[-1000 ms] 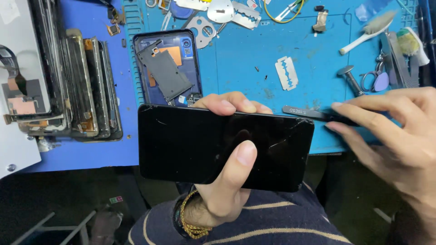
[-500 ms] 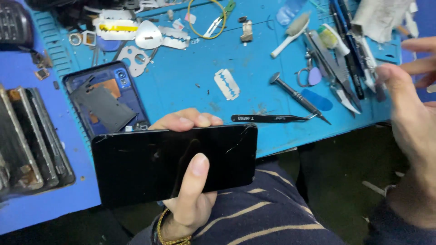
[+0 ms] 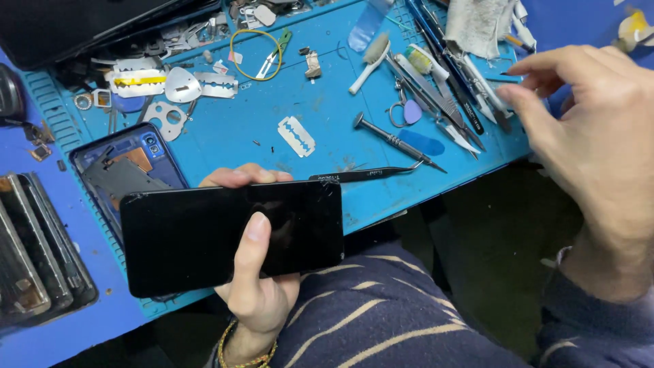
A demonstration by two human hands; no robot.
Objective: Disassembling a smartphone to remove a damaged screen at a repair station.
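Note:
My left hand (image 3: 255,272) grips a black phone screen panel (image 3: 197,235) held flat and lengthwise over the near edge of the blue work mat (image 3: 320,102), thumb pressed on the glass. My right hand (image 3: 599,143) hovers at the right with fingers apart, holding nothing, its fingertips close to a row of tools (image 3: 449,95) at the mat's right side. Black tweezers (image 3: 368,175) lie on the mat just beyond the panel, apart from both hands.
A blue phone frame (image 3: 129,163) lies left, partly under the panel. Stacked phones (image 3: 37,259) sit at far left. A razor blade (image 3: 297,136), screwdriver (image 3: 395,142), brush (image 3: 371,58), yellow wire loop (image 3: 255,51), metal parts and a cloth (image 3: 477,24) lie about the mat.
My right hand let go of the tweezers, which now lie on the mat, and moved right toward the tool row. The view shifted right; the panel stayed in my left hand.

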